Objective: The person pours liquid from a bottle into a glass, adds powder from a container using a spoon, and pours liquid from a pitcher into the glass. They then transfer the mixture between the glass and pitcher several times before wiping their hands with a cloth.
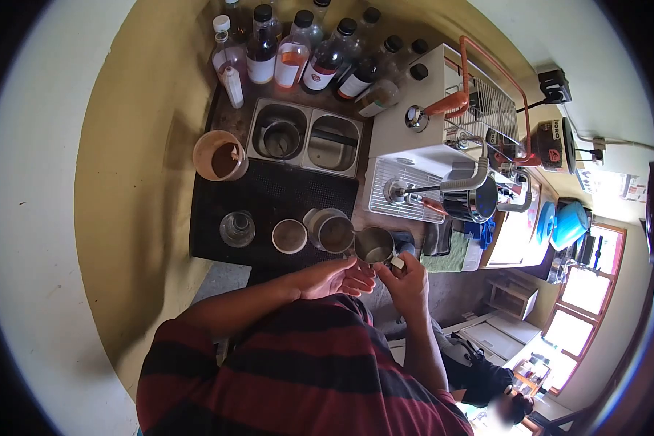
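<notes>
My right hand (408, 285) is closed round the handle of a metal milk pitcher (375, 245), held at the counter's front edge with its mouth facing up at me. Just below the pitcher is my left hand (336, 278), its fingers loosely stretched out and holding nothing. A second metal pitcher (332, 230) stands on the black mat, close to the held one's rim. Beside it is a round cup (289, 236) with a brownish top. Further left sits a clear glass jar (237, 229).
A tub with brown powder (220, 155) stands at the mat's left. Behind the mat is a twin steel basin (334, 161), with several bottles (293, 54) at the back. An espresso machine (414, 156) occupies the right. Another person (487, 378) is at lower right.
</notes>
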The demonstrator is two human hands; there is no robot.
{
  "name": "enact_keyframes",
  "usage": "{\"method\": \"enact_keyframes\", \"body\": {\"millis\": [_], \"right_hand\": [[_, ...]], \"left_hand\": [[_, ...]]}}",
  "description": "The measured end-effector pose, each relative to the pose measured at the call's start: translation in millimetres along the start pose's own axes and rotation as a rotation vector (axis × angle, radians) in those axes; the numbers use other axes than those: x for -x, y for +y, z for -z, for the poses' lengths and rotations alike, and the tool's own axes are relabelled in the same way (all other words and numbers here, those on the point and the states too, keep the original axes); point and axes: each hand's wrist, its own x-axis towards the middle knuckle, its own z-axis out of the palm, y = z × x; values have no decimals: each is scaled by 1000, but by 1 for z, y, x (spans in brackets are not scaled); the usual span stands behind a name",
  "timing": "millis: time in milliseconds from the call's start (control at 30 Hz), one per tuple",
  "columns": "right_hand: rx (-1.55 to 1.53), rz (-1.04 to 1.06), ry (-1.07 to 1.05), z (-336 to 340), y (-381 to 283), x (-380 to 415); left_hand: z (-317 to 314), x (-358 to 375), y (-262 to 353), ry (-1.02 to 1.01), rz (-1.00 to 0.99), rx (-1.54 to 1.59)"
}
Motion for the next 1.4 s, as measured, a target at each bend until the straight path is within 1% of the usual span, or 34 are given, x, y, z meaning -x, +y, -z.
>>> {"method": "enact_keyframes", "body": {"millis": [67,167,367,667,867,967,1167,1400], "right_hand": [[25,2,1,1,-2,-1],[-43,39,22,-1,-8,-1],[23,35,1,-1,-9,-2],[20,23,-22,-3,-20,2],[-30,79,5,-10,-21,7],[15,83,6,-10,-23,10],[54,58,-31,-11,-18,16],[-2,56,-33,-14,-13,22]], "left_hand": [[1,0,0,-11,-15,0],[2,0,0,-26,-31,5],[-2,4,2,-12,-18,12],[-5,12,1,-36,-42,-1],[-2,17,-4,-54,-52,1],[-2,20,-5,-60,-50,-9],[-1,23,-12,-42,-44,7],[-4,25,-16,-35,-28,-17]]}}
